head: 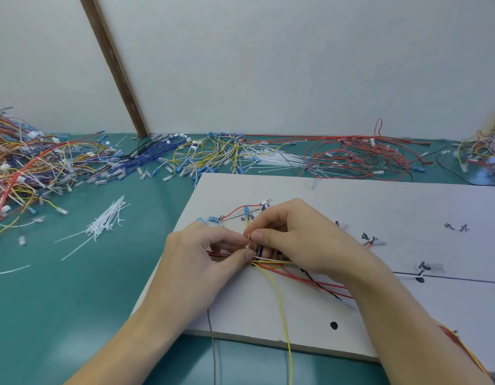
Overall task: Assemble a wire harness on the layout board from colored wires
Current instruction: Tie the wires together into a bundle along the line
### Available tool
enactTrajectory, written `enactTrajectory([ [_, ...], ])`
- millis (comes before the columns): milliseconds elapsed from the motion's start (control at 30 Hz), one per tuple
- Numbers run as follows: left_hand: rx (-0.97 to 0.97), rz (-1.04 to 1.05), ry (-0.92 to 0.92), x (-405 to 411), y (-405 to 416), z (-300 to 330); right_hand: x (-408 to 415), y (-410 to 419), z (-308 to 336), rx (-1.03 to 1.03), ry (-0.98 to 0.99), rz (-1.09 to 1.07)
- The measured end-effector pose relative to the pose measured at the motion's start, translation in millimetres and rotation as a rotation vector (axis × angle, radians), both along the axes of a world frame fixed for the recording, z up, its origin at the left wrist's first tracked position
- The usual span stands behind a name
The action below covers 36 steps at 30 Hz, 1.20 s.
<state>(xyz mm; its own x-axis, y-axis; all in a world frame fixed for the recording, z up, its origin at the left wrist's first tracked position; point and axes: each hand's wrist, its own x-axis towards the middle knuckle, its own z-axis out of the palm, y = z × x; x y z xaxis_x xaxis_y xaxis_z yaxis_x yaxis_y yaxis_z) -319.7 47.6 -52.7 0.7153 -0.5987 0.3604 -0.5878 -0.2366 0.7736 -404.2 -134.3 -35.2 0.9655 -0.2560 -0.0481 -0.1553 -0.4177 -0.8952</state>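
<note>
A white layout board (352,207) with black marks lies on the green table. A bundle of red, yellow, black and white wires (285,269) runs across its near left part. My left hand (202,254) and my right hand (293,234) meet over the bundle. Thumb and forefinger of each hand pinch a thin white cable tie (249,240) at the bundle. A yellow wire (282,309) trails off the board's near edge. Red wires with blue terminals (242,211) fan out just beyond my fingers.
Loose white cable ties (107,220) lie on the green table at the left. Heaps of colored wires fill the far left (27,168), the back middle (207,154) and the back right (357,159). A white wall with a brown strip (113,65) stands behind.
</note>
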Motion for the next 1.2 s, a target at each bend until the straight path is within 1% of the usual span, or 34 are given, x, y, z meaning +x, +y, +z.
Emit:
enactTrajectory([
  [133,-0.001,0.005,-0.011,-1.2,-0.1,2.0,-0.9,-1.0,0.3,0.022,0.023,-0.008],
  [433,-0.018,0.003,-0.03,-0.7,0.1,1.2,-0.9,-0.7,1.4,0.03,0.007,-0.056],
  [833,-0.036,-0.001,-0.05,2.5,0.7,-3.2,-0.4,0.1,1.1,0.017,0.002,-0.037],
  [1200,-0.003,-0.009,-0.048,2.8,0.7,-2.5,-0.2,0.5,0.7,0.014,-0.005,-0.04],
])
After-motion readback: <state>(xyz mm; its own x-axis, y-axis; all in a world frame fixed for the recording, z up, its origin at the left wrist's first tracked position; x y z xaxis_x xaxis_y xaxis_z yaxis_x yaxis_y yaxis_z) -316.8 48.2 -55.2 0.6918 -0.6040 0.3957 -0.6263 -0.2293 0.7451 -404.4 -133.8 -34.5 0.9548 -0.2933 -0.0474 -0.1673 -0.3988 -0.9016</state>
